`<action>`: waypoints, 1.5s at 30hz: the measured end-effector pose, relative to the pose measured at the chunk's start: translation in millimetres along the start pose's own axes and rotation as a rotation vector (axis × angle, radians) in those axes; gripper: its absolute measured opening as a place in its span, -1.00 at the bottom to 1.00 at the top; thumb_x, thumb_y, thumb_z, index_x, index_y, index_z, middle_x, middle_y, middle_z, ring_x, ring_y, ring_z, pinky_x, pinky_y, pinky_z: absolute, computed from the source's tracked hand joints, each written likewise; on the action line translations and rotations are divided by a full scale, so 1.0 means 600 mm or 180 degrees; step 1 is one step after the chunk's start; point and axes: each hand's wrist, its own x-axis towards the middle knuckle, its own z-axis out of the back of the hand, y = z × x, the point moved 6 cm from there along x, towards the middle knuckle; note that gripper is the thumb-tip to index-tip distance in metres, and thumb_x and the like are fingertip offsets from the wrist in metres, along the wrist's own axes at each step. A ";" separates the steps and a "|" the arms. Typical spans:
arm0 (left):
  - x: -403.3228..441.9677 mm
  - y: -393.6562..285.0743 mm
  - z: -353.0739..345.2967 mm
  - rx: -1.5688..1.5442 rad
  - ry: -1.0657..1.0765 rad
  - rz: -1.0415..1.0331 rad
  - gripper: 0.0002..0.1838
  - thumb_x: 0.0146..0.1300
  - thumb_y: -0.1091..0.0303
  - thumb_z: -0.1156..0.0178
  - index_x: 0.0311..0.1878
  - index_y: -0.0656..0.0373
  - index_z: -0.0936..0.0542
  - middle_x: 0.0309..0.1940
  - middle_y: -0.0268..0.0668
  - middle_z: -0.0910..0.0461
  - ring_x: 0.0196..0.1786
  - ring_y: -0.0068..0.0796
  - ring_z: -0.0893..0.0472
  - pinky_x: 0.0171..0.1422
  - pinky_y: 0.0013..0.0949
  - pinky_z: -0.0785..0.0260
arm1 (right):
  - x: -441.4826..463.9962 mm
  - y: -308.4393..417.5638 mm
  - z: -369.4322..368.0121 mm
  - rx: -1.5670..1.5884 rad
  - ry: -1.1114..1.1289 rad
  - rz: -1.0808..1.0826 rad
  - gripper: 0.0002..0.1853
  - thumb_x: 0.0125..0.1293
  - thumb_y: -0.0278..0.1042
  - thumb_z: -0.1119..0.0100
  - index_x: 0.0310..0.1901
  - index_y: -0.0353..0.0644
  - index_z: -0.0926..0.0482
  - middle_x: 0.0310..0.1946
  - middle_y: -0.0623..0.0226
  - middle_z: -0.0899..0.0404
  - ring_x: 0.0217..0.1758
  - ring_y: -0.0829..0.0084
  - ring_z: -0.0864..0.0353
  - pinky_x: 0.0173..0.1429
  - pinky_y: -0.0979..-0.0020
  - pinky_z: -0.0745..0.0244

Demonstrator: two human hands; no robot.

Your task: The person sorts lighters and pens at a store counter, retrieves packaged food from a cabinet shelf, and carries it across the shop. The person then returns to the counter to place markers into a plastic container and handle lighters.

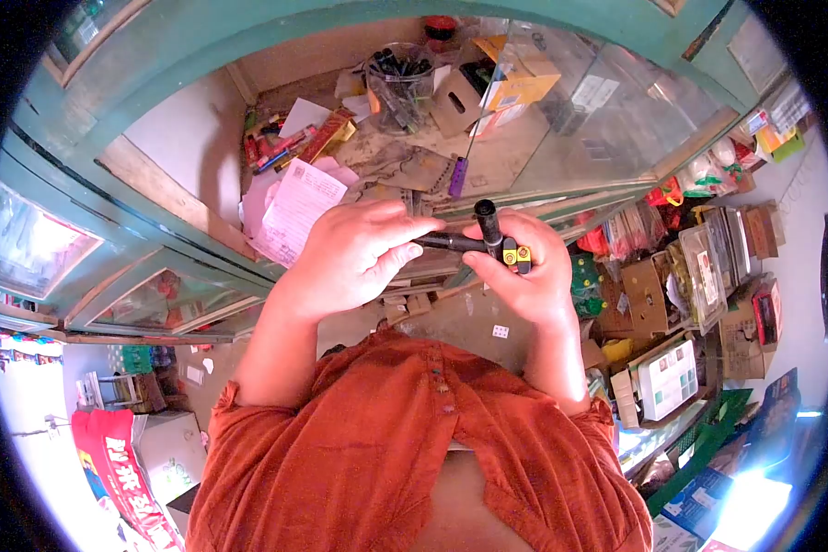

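Both my hands are in front of the open cabinet. My left hand (354, 253) pinches one end of a slim black pen (453, 241) between thumb and fingers. The pen lies almost level and its other end reaches my right hand (534, 271). That hand is closed around several black marker-like pens. One thick black marker (488, 223) stands up out of the grip with its round end facing me. Beside it show yellow ends (517, 256) with dark centres. My fingers hide the rest of the bundle.
On the cabinet shelf stands a clear tub (401, 87) holding black pens, near a cardboard box (455, 101). Written paper (305, 207) and coloured packets (285, 147) lie to the left. A glass pane (607, 120) covers the right side. Stacked goods (653, 285) crowd the right.
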 end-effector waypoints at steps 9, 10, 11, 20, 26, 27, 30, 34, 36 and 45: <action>0.006 0.019 0.003 -0.0192 0.0165 0.0097 -0.70 0.24 0.36 -0.24 0.05 0.12 -0.62 -0.32 -0.19 -0.60 -0.27 -0.13 -0.62 -0.23 -0.19 -0.44 | -0.008 -0.015 -0.002 0.0367 -0.0413 -0.0496 -0.73 0.05 -0.43 -0.44 -0.18 -0.21 -0.66 -0.31 0.27 -0.66 -0.22 0.37 -0.65 -0.07 0.39 -0.49; 0.011 0.031 0.011 -0.0335 0.0046 0.0147 -0.71 0.26 0.35 -0.23 0.05 0.15 -0.62 -0.29 -0.18 -0.62 -0.25 -0.19 -0.64 -0.19 -0.24 -0.45 | -0.019 -0.034 -0.006 0.0887 -0.0599 -0.0977 -0.73 0.07 -0.45 -0.45 -0.16 -0.22 -0.66 -0.32 0.40 -0.65 -0.24 0.53 -0.62 -0.09 0.46 -0.50; 0.017 0.044 0.022 -0.0478 -0.0072 0.0194 -0.71 0.27 0.35 -0.23 0.04 0.18 -0.62 -0.26 -0.18 -0.64 -0.22 -0.24 -0.65 -0.15 -0.30 -0.46 | -0.032 -0.050 -0.007 0.1358 -0.0853 -0.1292 -0.74 0.11 -0.46 -0.44 -0.15 -0.23 -0.65 -0.35 0.48 -0.62 -0.31 0.63 -0.57 -0.17 0.53 -0.49; 0.172 0.344 0.103 -0.3155 -0.2157 0.1222 -0.68 0.42 0.37 -0.08 0.17 0.25 -0.47 0.04 -0.25 -0.53 0.09 -0.42 -0.50 0.23 -0.32 -0.33 | -0.104 -0.105 -0.006 0.1552 -0.1294 -0.1794 -0.74 0.14 -0.45 -0.42 -0.12 -0.20 -0.64 -0.42 0.62 -0.52 -0.36 0.74 -0.42 -0.24 0.64 -0.33; 0.266 0.381 0.081 0.0250 -0.2064 0.0922 -0.55 0.38 0.17 -0.13 0.23 0.23 -0.47 0.16 -0.08 -0.49 0.21 -0.22 -0.47 0.30 -0.17 -0.31 | -0.143 -0.125 -0.012 0.1428 -0.1502 -0.1987 -0.77 0.14 -0.48 -0.41 -0.15 -0.21 -0.63 -0.35 0.51 -0.61 -0.36 0.69 -0.51 -0.25 0.60 -0.40; 0.278 0.381 0.070 0.0667 -0.1944 0.0795 -0.53 0.37 0.11 -0.13 0.21 0.22 -0.49 0.15 -0.08 -0.51 0.19 -0.19 -0.49 0.28 -0.13 -0.31 | -0.141 -0.120 -0.007 0.1422 -0.1520 -0.1982 -0.77 0.14 -0.48 -0.41 -0.15 -0.21 -0.63 -0.35 0.51 -0.61 -0.36 0.69 -0.51 -0.25 0.60 -0.40; 0.292 0.387 0.048 0.0997 -0.1337 0.0940 -0.49 0.35 0.05 -0.14 0.24 0.16 -0.48 0.22 -0.08 -0.47 0.27 -0.14 -0.42 0.37 -0.07 -0.23 | -0.155 -0.116 0.007 0.1392 -0.1718 -0.2116 -0.76 0.15 -0.54 -0.38 -0.12 -0.23 -0.62 -0.35 0.48 -0.62 -0.36 0.66 -0.54 -0.26 0.58 -0.45; 0.287 0.478 0.050 0.1227 -0.1063 0.1120 -0.44 0.32 0.02 -0.17 0.29 0.12 -0.45 0.31 -0.06 -0.40 0.39 -0.12 -0.33 0.47 -0.03 -0.13 | -0.161 -0.116 0.014 0.1388 -0.2040 -0.2099 -0.72 0.15 -0.49 -0.34 -0.10 -0.32 -0.56 -0.42 0.37 -0.58 -0.45 0.57 -0.53 -0.33 0.55 -0.43; 0.287 0.451 0.062 0.1604 -0.1361 0.0867 -0.48 0.32 0.03 -0.18 0.24 0.13 -0.49 0.21 -0.09 -0.48 0.27 -0.16 -0.43 0.37 -0.08 -0.24 | -0.159 -0.124 0.015 0.1348 -0.2027 -0.2091 -0.72 0.16 -0.49 -0.34 -0.09 -0.32 -0.56 -0.43 0.37 -0.58 -0.45 0.56 -0.53 -0.33 0.55 -0.43; 0.130 0.120 -0.033 -0.2789 0.1410 0.0954 -0.70 0.38 0.30 -0.19 0.12 0.18 -0.54 -0.21 -0.38 -0.60 -0.20 -0.60 -0.57 -0.06 -0.46 -0.46 | -0.090 -0.117 -0.038 0.2695 -0.1564 -0.2096 -0.67 0.23 -0.43 -0.34 0.02 -0.30 -0.56 -0.45 0.40 -0.59 -0.45 0.59 -0.53 -0.32 0.54 -0.42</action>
